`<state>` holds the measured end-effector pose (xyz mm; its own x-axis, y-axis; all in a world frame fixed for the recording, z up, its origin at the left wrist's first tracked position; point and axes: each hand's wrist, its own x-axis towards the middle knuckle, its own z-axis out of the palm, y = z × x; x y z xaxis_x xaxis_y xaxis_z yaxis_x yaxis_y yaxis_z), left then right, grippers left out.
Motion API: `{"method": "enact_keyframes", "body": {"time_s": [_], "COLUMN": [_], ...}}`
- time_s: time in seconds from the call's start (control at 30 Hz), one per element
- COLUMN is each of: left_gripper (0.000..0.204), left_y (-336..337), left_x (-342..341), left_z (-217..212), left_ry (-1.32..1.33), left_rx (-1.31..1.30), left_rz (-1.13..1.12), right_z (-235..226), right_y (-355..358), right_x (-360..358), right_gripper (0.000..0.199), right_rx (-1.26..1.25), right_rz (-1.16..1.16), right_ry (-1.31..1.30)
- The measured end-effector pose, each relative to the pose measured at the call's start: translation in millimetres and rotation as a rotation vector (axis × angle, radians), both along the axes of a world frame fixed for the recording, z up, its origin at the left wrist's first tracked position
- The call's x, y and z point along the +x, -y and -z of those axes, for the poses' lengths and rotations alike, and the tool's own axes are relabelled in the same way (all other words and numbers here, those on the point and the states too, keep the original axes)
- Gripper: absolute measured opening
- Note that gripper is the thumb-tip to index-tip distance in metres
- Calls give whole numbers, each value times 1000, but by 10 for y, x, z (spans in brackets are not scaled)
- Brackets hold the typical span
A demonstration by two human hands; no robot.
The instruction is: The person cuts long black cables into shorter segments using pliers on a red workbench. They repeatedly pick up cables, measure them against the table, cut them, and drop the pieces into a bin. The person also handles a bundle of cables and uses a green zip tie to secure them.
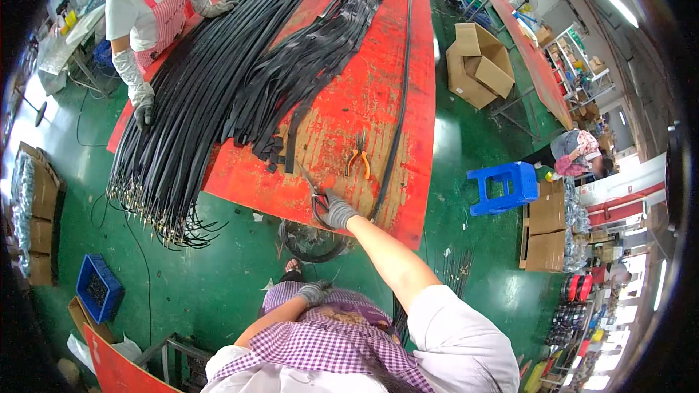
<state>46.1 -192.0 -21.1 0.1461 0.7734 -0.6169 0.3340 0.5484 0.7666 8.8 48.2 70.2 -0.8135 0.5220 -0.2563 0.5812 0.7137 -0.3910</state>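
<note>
In a grey glove, my right hand [339, 212] grips a pair of scissors [317, 199] by the dark handles at the near edge of the red table [247, 178]. The blades point away, toward the cut end of a flat black strip [290, 151]. My left hand [314, 292], also gloved, is held against my purple checked apron [320, 346]; its fingers look curled, and what they hold, if anything, I cannot make out. Pliers with orange handles [357, 163] lie beyond my right hand. Flat black sleeving [291, 76] stretches up the table.
A thick bundle of black cables [189, 94] hangs over the table's left end, where a person [156, 11] rests gloved hands on it. One long black cable [405, 80] runs along the right. A blue stool [504, 188], an open carton [480, 65] and a blue crate [100, 287] stand around.
</note>
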Motion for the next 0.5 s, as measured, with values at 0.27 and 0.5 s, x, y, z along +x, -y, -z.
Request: {"method": "enact_keyframes", "body": {"time_s": [0.27, 0.5], "left_gripper": [46, 33], "left_y": [111, 303], "left_x": [355, 1027], "left_z": [58, 189], "left_ry": [-235, 19], "left_rx": [-123, 104], "left_rz": [-120, -832], "right_z": [325, 16], "right_y": [848, 1276], "right_x": [1556, 2396], "right_gripper": [16, 24], "right_rx": [-1309, -1237], "right_rz": [685, 992], "right_ry": [-834, -441]}}
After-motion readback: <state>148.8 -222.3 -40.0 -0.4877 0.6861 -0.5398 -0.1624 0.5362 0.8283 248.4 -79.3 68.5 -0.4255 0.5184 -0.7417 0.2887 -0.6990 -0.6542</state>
